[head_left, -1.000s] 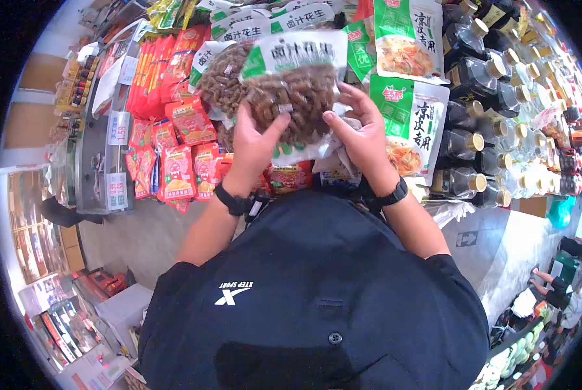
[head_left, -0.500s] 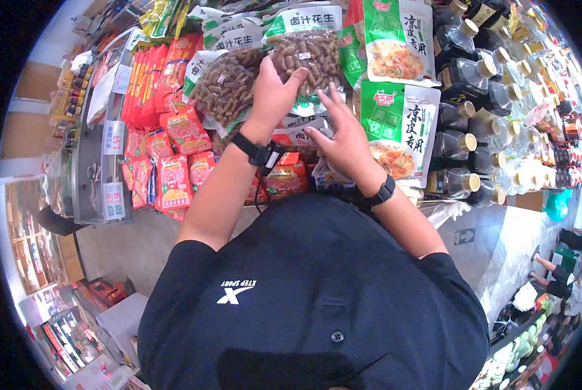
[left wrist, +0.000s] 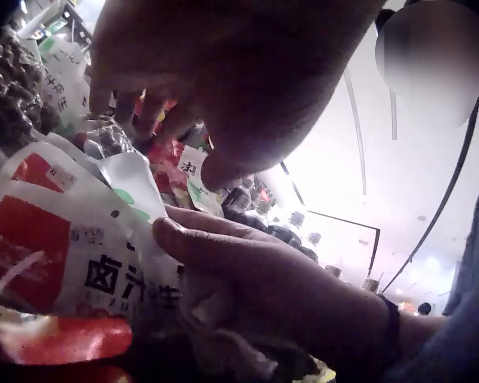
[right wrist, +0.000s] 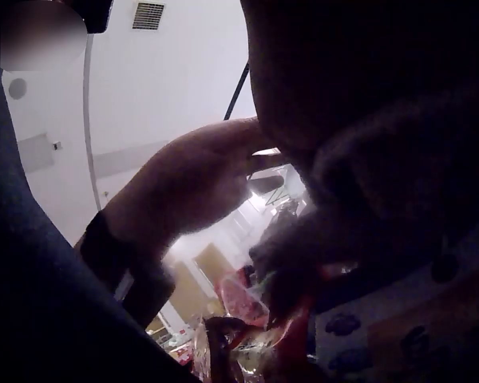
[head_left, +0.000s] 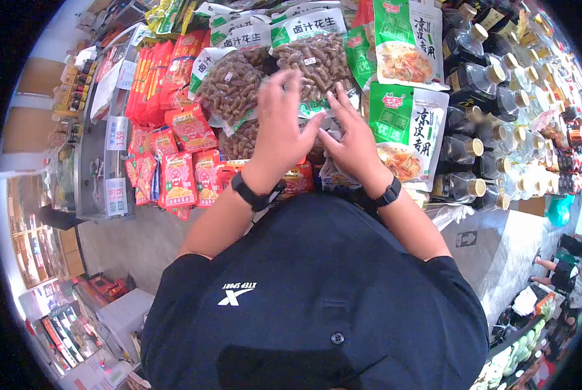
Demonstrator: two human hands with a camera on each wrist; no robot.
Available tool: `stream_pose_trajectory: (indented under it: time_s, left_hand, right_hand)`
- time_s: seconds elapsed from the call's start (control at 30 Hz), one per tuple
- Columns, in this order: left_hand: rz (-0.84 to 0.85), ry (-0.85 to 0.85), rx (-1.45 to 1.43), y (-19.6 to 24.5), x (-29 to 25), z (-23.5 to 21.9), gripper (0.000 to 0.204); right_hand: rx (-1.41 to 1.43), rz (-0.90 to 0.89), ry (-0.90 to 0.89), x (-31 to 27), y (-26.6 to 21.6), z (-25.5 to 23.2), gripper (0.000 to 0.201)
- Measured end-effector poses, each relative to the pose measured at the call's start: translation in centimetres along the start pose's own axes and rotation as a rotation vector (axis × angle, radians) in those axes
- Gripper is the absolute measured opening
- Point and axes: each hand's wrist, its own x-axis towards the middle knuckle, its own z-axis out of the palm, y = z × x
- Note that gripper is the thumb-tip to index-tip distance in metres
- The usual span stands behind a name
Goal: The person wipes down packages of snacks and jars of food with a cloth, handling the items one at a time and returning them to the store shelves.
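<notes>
A clear bag of brown shelled-in peanuts with a white and green top lies on the display. My left hand hovers over its lower left side, fingers extended and blurred. Close to the bag's bottom edge is my right hand, its fingers fairly straight. In the left wrist view, the right hand's fingers lie by the edge of a white peanut bag in front. Another peanut bag lies to the left, and a third shows partly below it. The right wrist view is mostly dark.
Green and white pouches stand right of the peanuts, with rows of dark and clear bottles beyond. Small red snack packets and red long packs fill the left side. Price tags line a metal rail.
The peanut bag held up by both hands a second ago now lies on the display among the others. The left hand has drawn back from its top; the right stays near its lower edge.
</notes>
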Motion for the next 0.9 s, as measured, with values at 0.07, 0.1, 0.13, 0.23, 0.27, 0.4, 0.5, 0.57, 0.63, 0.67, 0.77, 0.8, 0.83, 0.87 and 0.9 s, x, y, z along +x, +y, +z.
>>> stream_pose_trajectory:
  time_s: [0.07, 0.1, 0.13, 0.23, 0.27, 0.4, 0.5, 0.57, 0.63, 0.67, 0.77, 0.8, 0.83, 0.87, 0.9]
  left_hand:
    - [0.037, -0.138, 0.024, -0.2, -1.9, 0.3, 0.078]
    - [0.075, -0.278, 0.044, -0.2, -2.8, 0.6, 0.071]
    - [0.031, -0.296, 0.032, 0.7, -3.0, 0.4, 0.060]
    - [0.031, -0.350, 0.089, 0.2, -3.3, 0.4, 0.063]
    - [0.036, -0.351, 0.083, 0.0, -3.3, 0.6, 0.063]
    - [0.054, -0.334, 0.102, -0.4, -2.6, 1.5, 0.060]
    - [0.089, -0.339, 0.167, -1.1, -2.0, 1.6, 0.061]
    - [0.117, -0.343, 0.204, -1.6, -1.5, 1.9, 0.061]
    - [0.133, -0.366, 0.309, -2.1, -0.7, 2.3, 0.060]
    - [0.134, -0.367, 0.310, -2.3, -0.6, 2.6, 0.060]
    - [0.130, -0.320, 0.364, -2.2, -0.5, 3.5, 0.057]
    - [0.118, -0.342, 0.399, -2.1, -0.5, 3.8, 0.058]
    - [0.104, -0.364, 0.434, -2.1, -0.5, 3.8, 0.058]
    - [0.104, -0.363, 0.435, -2.1, -0.5, 3.8, 0.058]
    - [0.107, -0.357, 0.406, -2.2, -0.6, 3.8, 0.058]
  right_hand:
    - [-0.017, -0.018, 0.017, 0.1, 0.2, 0.1, 0.081]
    - [-0.031, -0.023, 0.016, 0.0, 0.2, 0.2, 0.081]
    - [-0.046, -0.028, 0.015, 0.0, 0.2, 0.2, 0.081]
    - [-0.036, -0.042, 0.024, 0.0, 0.2, 0.1, 0.080]
    - [-0.042, -0.038, 0.028, -0.1, 0.3, 0.1, 0.080]
    - [-0.051, -0.047, 0.043, -0.1, 0.4, 0.3, 0.077]
    - [-0.026, -0.021, 0.038, -0.1, 0.1, 0.2, 0.073]
    - [-0.031, -0.016, 0.037, 0.0, 0.1, 0.3, 0.072]
    - [-0.029, -0.009, 0.026, 0.0, -0.1, 0.1, 0.071]
    - [-0.027, -0.001, 0.013, -0.1, -0.2, 0.1, 0.071]
    - [-0.033, -0.032, 0.040, -0.1, 0.4, 0.4, 0.070]
    - [-0.032, -0.033, 0.041, -0.1, 0.6, 0.5, 0.070]
    - [-0.039, -0.036, 0.049, 0.0, 0.7, 0.6, 0.070]
    - [-0.047, -0.040, 0.057, -0.1, 0.8, 0.7, 0.070]
    - [-0.047, -0.041, 0.057, -0.2, 0.7, 0.6, 0.070]
